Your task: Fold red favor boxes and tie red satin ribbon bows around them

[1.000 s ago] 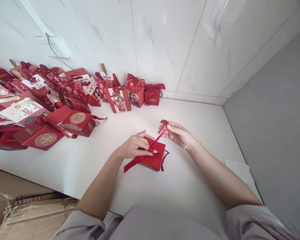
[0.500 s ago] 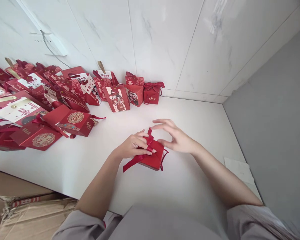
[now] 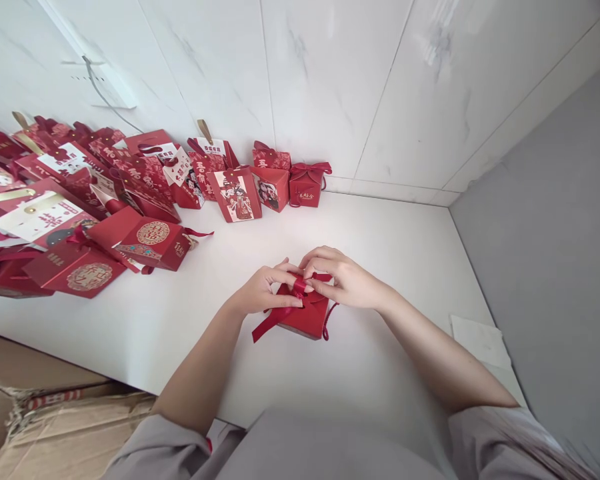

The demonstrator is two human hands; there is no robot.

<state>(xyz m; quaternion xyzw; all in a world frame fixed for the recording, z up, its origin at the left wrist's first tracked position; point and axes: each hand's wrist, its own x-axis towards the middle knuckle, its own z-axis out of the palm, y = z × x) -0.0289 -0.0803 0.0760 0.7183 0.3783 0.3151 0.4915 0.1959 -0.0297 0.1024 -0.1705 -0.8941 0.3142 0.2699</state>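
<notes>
A small red box (image 3: 307, 320) lies on the white table in front of me, with a dark red ribbon (image 3: 270, 323) across its top and one tail trailing off the left side. My left hand (image 3: 266, 288) is at the box's upper left, its fingers closed round the ribbon. From the right, my right hand (image 3: 341, 279) meets it above the box, thumb and fingertips pinched on the ribbon. A ribbon end sticks out beneath the right fingers. At the box's right edge hangs a thin twisted red cord (image 3: 327, 325).
Many red gift boxes (image 3: 153, 233) stand and lie along the wall at the left. A small red box with a bow (image 3: 306, 187) stands at their right end. Cardboard boxes (image 3: 75, 440) are at the lower left, and a white sheet (image 3: 480, 340) lies near the right table edge.
My right hand has moved left, from open beside the box to a pinch on the ribbon next to my left fingers. The upright ribbon end now lies toward the right.
</notes>
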